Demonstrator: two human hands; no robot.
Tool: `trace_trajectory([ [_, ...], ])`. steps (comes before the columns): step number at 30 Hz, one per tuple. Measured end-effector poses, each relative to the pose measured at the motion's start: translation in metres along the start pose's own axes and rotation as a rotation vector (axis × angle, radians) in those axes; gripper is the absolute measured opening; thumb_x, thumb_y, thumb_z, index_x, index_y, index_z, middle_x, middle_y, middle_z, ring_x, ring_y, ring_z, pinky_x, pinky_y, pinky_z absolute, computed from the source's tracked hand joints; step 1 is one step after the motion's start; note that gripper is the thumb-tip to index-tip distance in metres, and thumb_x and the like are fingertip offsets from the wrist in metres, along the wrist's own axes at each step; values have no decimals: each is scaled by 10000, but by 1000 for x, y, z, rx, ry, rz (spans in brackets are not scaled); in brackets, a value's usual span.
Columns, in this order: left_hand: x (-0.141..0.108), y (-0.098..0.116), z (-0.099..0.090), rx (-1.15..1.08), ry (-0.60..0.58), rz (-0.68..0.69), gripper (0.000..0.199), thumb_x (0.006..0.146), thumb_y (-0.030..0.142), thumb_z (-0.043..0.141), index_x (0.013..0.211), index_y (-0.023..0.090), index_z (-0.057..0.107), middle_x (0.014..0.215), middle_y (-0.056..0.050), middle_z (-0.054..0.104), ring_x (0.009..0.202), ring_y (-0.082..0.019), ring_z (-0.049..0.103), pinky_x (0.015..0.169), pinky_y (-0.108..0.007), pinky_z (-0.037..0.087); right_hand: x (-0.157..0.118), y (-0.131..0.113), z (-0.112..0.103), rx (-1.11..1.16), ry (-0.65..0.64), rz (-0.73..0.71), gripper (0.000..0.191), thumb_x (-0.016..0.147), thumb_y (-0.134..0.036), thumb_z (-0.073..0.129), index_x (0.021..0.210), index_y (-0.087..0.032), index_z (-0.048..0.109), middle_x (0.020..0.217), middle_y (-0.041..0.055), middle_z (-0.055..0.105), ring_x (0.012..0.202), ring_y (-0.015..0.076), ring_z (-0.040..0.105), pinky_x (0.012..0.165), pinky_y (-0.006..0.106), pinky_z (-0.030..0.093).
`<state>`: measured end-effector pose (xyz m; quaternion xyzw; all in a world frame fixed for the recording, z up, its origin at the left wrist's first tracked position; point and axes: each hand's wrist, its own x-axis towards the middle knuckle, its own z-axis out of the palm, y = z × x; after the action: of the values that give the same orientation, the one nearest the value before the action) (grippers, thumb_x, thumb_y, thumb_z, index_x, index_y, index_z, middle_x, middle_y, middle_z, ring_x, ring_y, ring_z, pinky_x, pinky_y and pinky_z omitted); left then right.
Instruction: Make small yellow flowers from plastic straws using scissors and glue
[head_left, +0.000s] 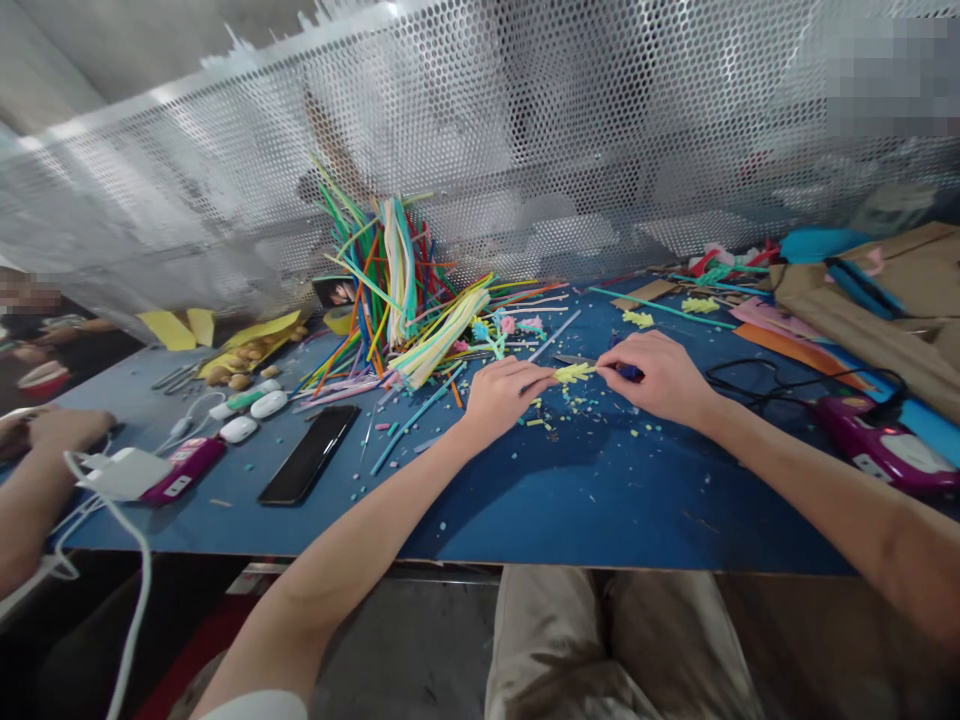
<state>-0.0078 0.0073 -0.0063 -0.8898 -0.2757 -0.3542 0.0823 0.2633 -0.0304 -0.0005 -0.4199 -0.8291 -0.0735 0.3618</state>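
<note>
Between my hands, just above the blue table, is a small yellow pipe-cleaner piece [575, 373] with several short branches. My left hand [504, 398] pinches its left end, fingers closed. My right hand [660, 378] is closed around scissors with dark blue handles [630, 372], and its fingertips meet the right end of the yellow piece. A metal blade [574, 359] points left, just behind that piece. Small yellow and teal clippings [577, 408] lie scattered below. Two similar yellow pieces, one near [637, 319] and one farther right [700, 305], rest behind my right hand.
Bundled pipe cleaners [401, 270] stand against a perforated metal screen [600, 130]. A black phone [309, 455], a white charger [127, 472] and purple power strips [877, 445] lie on the blue table [540, 510]. Another person's hand [71, 428] is at far left. Cardboard [847, 300] sits right.
</note>
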Motion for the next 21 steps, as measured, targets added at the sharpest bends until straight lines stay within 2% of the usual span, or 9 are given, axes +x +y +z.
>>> trace_trajectory([
  [6,-2,-1,3,-10,30,-52,223,997,388,606,1051,260,781,976,2,796,886,-125,734,777,-238,539,1,6,-4,-18,-6,53,170,970,-330,560,950,-265,715,933,19,769,876,219,688,821,398,502],
  [11,-1,-1,3,-24,25,-94,194,987,378,625,1034,268,778,993,12,794,901,-125,740,784,-229,539,2,33,-15,-74,-30,200,148,941,-362,594,961,-251,689,969,42,749,859,238,684,748,396,512],
  [16,-1,0,2,-38,25,-128,204,985,395,626,1042,276,781,1007,8,794,871,-121,737,762,-231,534,-2,63,-24,-137,-158,95,214,935,-419,564,942,-243,685,1020,73,738,984,297,671,839,452,518],
  [18,-1,1,2,-37,36,-141,212,985,401,624,1041,276,785,1003,5,794,853,-122,734,752,-235,534,-7,72,-23,-163,-216,98,225,878,-405,608,1012,-236,674,1069,84,721,1012,306,664,851,455,521],
  [21,-1,1,2,-38,39,-150,228,989,410,616,1036,267,787,1002,-3,794,850,-126,732,753,-242,536,-15,84,-18,-188,-301,146,339,805,-387,645,1098,-218,658,1095,110,701,1024,321,657,851,459,525],
])
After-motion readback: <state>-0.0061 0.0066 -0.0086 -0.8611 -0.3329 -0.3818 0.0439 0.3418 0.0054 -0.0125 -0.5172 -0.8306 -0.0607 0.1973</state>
